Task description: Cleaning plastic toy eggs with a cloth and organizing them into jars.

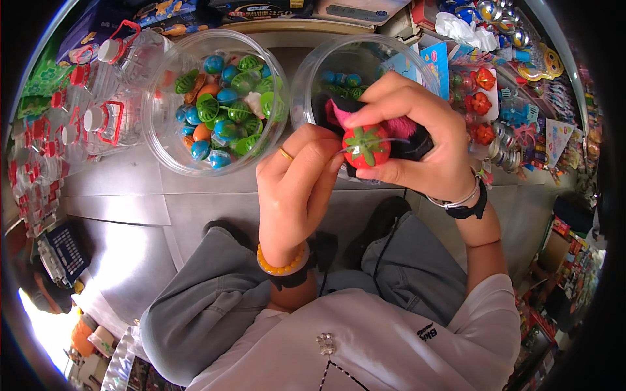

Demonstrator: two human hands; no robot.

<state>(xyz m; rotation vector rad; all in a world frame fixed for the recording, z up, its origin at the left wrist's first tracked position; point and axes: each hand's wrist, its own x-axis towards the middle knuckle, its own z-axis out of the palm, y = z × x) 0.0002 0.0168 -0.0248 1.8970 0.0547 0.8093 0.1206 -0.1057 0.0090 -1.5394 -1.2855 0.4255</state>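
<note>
My right hand [417, 133] grips a small red strawberry-shaped toy [366, 146] with a green leafy top, held above the right clear plastic jar [306, 85]. My left hand [297, 186] is beside it, its fingertips pinching a thin thread at the toy's left side. A pink fluffy bit [401, 125] and something black show behind the toy, under my right fingers. The left clear jar [160, 140] holds several blue, green and orange ball-shaped toys [225, 111].
Clear bottles with red caps [98, 111] stand at the left. Packaged toys and trinkets [502, 98] crowd the shelves at the right. Grey floor tiles [124, 189] lie below, and my knees in grey trousers [215, 293] fill the lower middle.
</note>
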